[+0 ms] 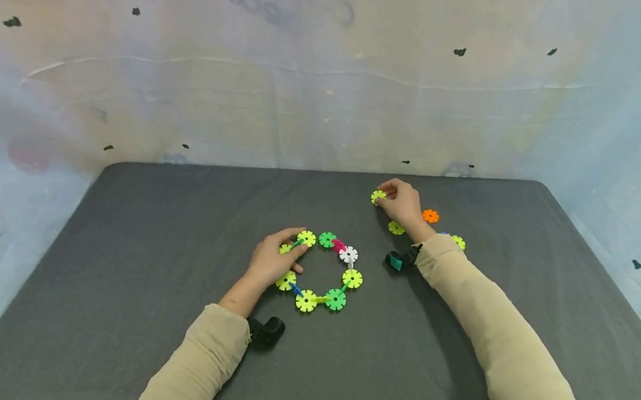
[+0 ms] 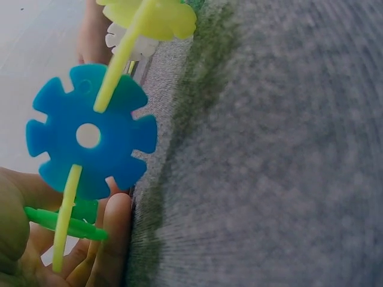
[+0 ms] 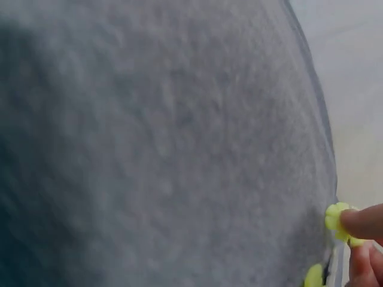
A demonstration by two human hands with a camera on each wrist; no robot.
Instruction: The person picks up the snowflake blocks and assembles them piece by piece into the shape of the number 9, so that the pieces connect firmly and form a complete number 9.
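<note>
Here: left hand (image 1: 274, 255), grip clamped on ring-shaped multicoloured chain of notched plastic discs (image 1: 336, 299); right hand (image 1: 404, 206) hovers right of chain, grip pinching yellow notched plastic disc (image 1: 378, 196).

The ring of notched discs (image 1: 353, 283) mixed yellow-green, green, blue, white and pink. The single held disc (image 1: 376, 195) was yellow-green; a loose disc (image 1: 430, 216) was orange. The surface (image 1: 351, 373) was dark grey, the sleeves (image 1: 179, 377) beige, the backdrop (image 1: 340, 74) pale cream and bluish with scattered black blotches.
</note>
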